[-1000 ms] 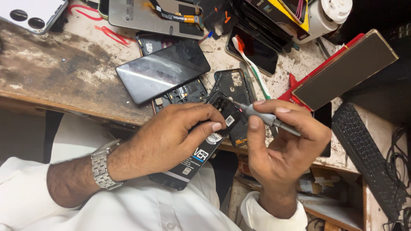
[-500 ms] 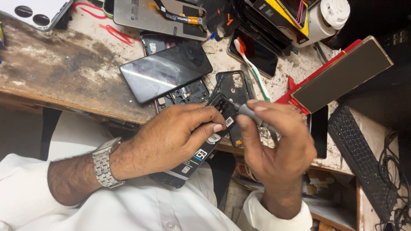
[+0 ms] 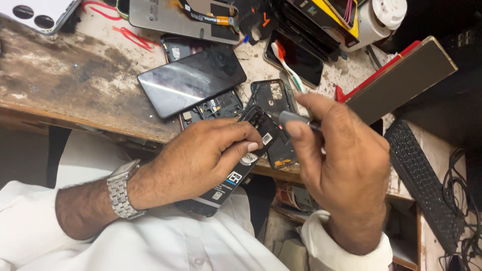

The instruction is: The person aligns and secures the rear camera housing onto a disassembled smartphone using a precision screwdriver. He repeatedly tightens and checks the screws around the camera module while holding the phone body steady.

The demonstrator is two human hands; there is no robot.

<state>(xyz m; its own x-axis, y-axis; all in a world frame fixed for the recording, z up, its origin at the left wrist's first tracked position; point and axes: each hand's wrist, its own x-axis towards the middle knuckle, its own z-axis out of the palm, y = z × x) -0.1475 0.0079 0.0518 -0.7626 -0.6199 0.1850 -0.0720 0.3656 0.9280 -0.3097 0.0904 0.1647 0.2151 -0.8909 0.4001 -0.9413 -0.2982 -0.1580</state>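
Note:
My left hand grips an opened black phone with its back off, the battery showing, held tilted over my lap at the bench edge. My right hand pinches a small grey screwdriver, its tip resting on the upper end of the phone near the camera area. A silver watch sits on my left wrist. A black back cover lies on the bench just beyond the phone.
A dark glass phone screen lies over another opened phone on the worn wooden bench. Phone parts, a white phone and a metal frame crowd the back. A black keyboard lies right, next to a brown-and-red case.
My right hand has rolled over the screwdriver, its back now turned to the camera, and the tool sits more upright on the phone. The left hand keeps the same grip.

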